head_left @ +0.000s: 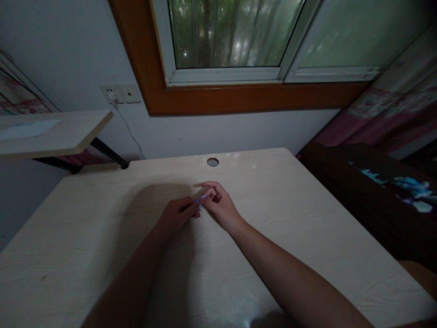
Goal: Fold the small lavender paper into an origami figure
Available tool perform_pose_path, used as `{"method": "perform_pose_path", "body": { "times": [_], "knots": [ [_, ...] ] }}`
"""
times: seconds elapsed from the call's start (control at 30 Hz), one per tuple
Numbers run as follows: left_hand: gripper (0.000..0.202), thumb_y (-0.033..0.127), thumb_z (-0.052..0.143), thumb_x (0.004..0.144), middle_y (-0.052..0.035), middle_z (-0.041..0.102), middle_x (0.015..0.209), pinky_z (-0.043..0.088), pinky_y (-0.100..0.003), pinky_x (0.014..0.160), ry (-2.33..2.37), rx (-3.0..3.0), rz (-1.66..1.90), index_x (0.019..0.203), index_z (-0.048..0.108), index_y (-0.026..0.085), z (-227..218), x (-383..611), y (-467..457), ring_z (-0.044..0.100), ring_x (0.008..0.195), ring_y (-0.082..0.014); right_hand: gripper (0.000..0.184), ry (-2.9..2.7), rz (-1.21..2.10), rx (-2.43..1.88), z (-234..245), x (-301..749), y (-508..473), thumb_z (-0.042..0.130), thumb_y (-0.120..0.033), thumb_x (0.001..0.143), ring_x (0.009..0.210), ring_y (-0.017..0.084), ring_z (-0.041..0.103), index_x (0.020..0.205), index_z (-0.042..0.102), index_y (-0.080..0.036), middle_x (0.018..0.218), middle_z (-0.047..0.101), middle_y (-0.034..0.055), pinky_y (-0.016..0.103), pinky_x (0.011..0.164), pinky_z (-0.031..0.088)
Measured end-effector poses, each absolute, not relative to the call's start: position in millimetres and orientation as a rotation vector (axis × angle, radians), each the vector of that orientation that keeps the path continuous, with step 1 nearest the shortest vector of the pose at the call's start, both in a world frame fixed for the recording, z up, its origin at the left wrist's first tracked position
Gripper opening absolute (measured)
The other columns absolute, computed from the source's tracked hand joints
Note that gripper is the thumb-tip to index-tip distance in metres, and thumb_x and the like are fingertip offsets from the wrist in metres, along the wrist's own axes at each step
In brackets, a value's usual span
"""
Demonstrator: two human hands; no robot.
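Note:
Between my two hands is a small, light purple piece [200, 199], perhaps folded paper; fingers cover most of it, so its kind is unclear. My left hand [178, 213] pinches its left end between thumb and fingers. From the other side, my right hand [220, 204] grips it with the thumb and bent fingers, while one finger points out to the left. Both hands are over the pale wooden table [273, 205], toward its far side.
A raised shelf [54, 136] on black legs stands at the table's left, with a paper sheet [29, 129] on it. A round cable hole [212, 161] lies near the back edge. Behind are a wall socket [119, 94] with a plugged-in cord and a window [232, 36]. Curtains [368, 109] hang at right.

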State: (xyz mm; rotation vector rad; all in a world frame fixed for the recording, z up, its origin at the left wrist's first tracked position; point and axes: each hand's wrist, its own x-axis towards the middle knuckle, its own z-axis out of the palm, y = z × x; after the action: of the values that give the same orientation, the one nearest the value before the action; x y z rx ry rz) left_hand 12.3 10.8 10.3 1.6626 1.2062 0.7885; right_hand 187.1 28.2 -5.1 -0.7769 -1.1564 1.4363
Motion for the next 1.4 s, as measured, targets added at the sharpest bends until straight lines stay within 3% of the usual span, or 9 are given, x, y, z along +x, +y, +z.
{"method": "perform_pose_path", "body": {
  "times": [0.7, 1.07, 1.4],
  "knots": [
    [0.035, 0.043, 0.055, 0.092, -0.004, 0.072, 0.074, 0.047, -0.026, 0.072, 1.17, 1.654, 0.798, 0.075, 0.069, 0.017, 9.0, 11.5, 10.3, 0.065, 0.072, -0.0174, 0.043, -1.18, 1.488, -0.735, -5.1, 188.5, 30.2, 0.077, -0.022, 0.074, 0.064, 0.011, 0.056, 0.113, 0.06, -0.026, 0.075, 0.062, -0.0052, 0.025, 0.062, 0.041],
    [0.034, 0.041, 0.056, 0.092, -0.0037, 0.071, 0.072, 0.046, -0.026, 0.069, 1.156, 1.679, 0.757, 0.072, 0.069, 0.017, 16.3, 13.2, 8.9, 0.065, 0.07, -0.0167, 0.038, -1.139, 1.445, -0.772, -3.6, 187.1, 28.3, 0.073, -0.02, 0.073, 0.063, 0.013, 0.056, 0.109, 0.061, -0.025, 0.068, 0.061, -0.0061, 0.027, 0.064, 0.044],
    [0.033, 0.043, 0.057, 0.091, -0.0033, 0.071, 0.072, 0.046, -0.027, 0.072, 1.189, 1.552, 0.84, 0.073, 0.069, 0.017, 15.7, 11.6, 9.4, 0.064, 0.072, -0.0172, 0.034, -1.077, 1.483, -0.768, -7.9, 187.9, 32.1, 0.071, -0.031, 0.081, 0.069, 0.014, 0.063, 0.112, 0.06, -0.026, 0.072, 0.064, -0.0043, 0.03, 0.072, 0.049]
  ]
}}
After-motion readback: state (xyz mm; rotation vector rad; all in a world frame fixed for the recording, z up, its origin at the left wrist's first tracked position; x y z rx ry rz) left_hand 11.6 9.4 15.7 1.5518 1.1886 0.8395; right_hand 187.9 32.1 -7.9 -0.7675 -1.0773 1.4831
